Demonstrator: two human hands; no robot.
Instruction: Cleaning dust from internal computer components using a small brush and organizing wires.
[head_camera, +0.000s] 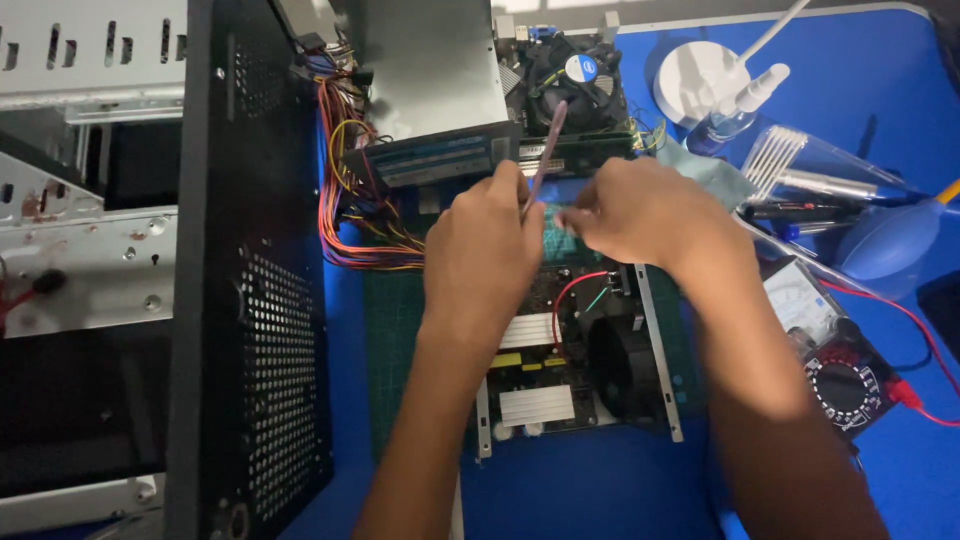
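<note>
The opened power supply (570, 350) lies on a green cutting mat (400, 340), its circuit board, heatsinks and black fan exposed. The left hand (485, 255) grips a slim purple tool (546, 155) like a pen; the right hand (640, 215) pinches something small beside it that I cannot make out. Working well here likely means short, steady strokes, clear of the red wire (570, 290). The blue table (880, 80) carries a multimeter (835, 365), a blue air blower (890, 240) and a spray bottle (740, 105); the computer case (250, 270) stands left.

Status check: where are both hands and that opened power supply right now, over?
Left hand grips a thin purple tool. Right hand pinches beside it. Both over the open power supply. Orange wire bundle close left.
</note>
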